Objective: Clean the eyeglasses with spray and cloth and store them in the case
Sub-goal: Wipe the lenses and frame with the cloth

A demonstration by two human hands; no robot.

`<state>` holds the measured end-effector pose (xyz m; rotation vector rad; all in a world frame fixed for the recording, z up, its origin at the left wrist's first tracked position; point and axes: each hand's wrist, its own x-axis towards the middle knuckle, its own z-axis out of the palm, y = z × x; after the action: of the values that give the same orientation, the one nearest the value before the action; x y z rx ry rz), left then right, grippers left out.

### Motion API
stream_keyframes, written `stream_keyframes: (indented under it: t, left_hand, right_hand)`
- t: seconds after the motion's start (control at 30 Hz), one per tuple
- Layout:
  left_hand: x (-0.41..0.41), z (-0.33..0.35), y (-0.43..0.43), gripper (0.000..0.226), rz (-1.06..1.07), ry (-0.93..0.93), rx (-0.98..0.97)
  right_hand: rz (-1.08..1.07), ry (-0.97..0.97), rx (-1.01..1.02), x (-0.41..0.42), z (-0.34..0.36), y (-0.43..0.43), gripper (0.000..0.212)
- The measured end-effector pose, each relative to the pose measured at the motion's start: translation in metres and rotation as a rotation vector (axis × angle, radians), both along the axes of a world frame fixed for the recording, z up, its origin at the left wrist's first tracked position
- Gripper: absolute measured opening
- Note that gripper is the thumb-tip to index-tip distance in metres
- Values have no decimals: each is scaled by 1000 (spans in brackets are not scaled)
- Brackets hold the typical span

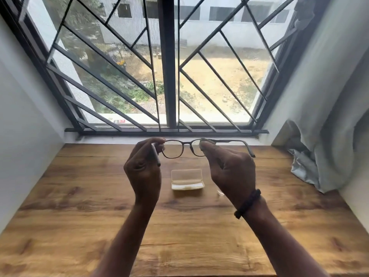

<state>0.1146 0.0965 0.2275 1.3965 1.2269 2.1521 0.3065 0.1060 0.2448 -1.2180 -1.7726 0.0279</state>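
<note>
Both hands, left (142, 166) and right (229, 166), pinch the dark thin-framed eyeglasses (184, 148) at the hinges, held up. The translucent plastic case (187, 179) lies open on the wooden table (79, 196) (no spray or cloth visible); storing remains.

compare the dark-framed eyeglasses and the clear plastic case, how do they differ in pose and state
The dark-framed eyeglasses are held up in the air, gripped by the left hand and right hand; the clear plastic case rests on the wooden table, untouched. The eyeglasses have thin dark rims with temples unfolded; the case is pale, boxy, and lies with its lid open. Both stand open and both let the table show through.
</note>
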Motion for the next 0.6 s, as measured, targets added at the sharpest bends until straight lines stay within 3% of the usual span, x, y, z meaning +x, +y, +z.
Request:
stream_keyframes:
  t: [0.23,0.37,0.6]
  left_hand:
    - [4,7,2,57,14,-25,2]
    - [0,4,0,57,25,-8,4]
    - [3,3,-7,15,137,164,-7]
  right_hand:
    - [61,114,-25,-19,0,-4,22]
    - [93,81,-26,-12,-3,-7,21]
    - [36,157,117,-18,4,-8,20]
